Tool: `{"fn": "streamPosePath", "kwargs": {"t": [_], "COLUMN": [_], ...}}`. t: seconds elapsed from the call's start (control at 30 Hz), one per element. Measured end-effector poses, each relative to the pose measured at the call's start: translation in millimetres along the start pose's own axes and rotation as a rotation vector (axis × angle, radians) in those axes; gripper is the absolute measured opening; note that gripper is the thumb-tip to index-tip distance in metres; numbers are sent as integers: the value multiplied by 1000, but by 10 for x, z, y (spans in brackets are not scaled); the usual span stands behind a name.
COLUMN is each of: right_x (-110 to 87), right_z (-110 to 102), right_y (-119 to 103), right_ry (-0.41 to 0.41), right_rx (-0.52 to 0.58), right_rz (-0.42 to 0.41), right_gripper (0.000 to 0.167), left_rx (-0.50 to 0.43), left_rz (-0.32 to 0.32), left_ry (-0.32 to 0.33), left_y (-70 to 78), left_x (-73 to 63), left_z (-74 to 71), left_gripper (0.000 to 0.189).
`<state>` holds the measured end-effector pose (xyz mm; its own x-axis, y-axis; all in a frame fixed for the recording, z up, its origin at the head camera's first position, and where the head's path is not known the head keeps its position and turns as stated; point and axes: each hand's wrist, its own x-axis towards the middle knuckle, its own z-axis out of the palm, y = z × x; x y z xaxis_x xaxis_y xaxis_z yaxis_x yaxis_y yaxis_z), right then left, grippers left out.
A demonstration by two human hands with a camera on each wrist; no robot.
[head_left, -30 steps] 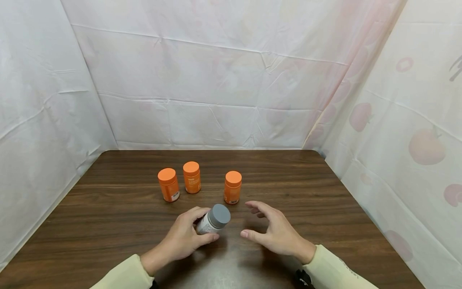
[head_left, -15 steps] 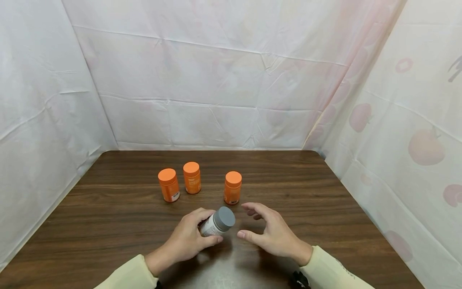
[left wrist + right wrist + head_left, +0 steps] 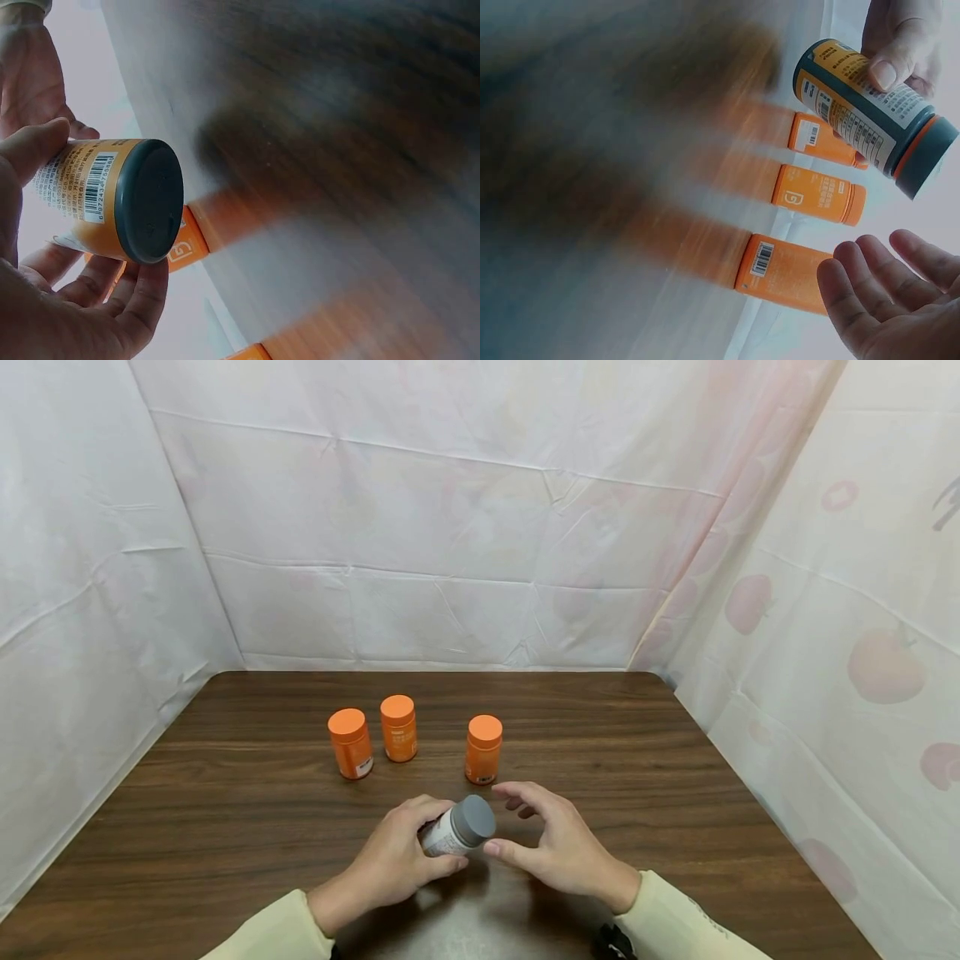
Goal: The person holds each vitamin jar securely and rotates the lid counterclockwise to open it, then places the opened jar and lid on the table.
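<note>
1. Orange jar (image 3: 351, 745) and its neighbour (image 3: 399, 730) stand upright beyond the fingers of the left hand (image 3: 392, 853).
2. Those fingers grip a tilted bottle (image 3: 444, 837), hiding some label (image 3: 847, 116); the tilt perhaps points its cap (image 3: 476, 818) rightward.
3. Third jar (image 3: 483, 750): upright, beyond the right fingertips.
4. Right hand (image 3: 561, 852): fingers parted, nothing held, just beside the cap.

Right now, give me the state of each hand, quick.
Left hand: closed around the gray-capped bottle, holding it tilted.
Right hand: open, holding nothing, beside the bottle's capped end.
</note>
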<state>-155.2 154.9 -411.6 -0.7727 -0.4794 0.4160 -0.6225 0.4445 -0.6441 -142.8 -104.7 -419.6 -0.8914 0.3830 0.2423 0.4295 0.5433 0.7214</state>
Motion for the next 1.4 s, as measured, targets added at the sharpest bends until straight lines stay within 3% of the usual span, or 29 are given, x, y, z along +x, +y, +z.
{"fn": "streamPosePath", "kwargs": {"t": [0.8, 1.07, 1.4], "right_x": [88, 94, 119], "right_z": [79, 91, 108], "right_y": [-75, -80, -85], "right_ry": [2, -8, -15], "right_rx": [-18, -23, -34], "right_rz": [-53, -52, -48], "right_gripper": [52, 48, 41], "left_rx": [78, 94, 80], "left_rz": [6, -22, 1], "left_ry": [-35, -63, -45], "left_y": [8, 30, 35], "left_x": [18, 4, -1], "left_z": [41, 31, 17], "left_gripper": [45, 46, 44]}}
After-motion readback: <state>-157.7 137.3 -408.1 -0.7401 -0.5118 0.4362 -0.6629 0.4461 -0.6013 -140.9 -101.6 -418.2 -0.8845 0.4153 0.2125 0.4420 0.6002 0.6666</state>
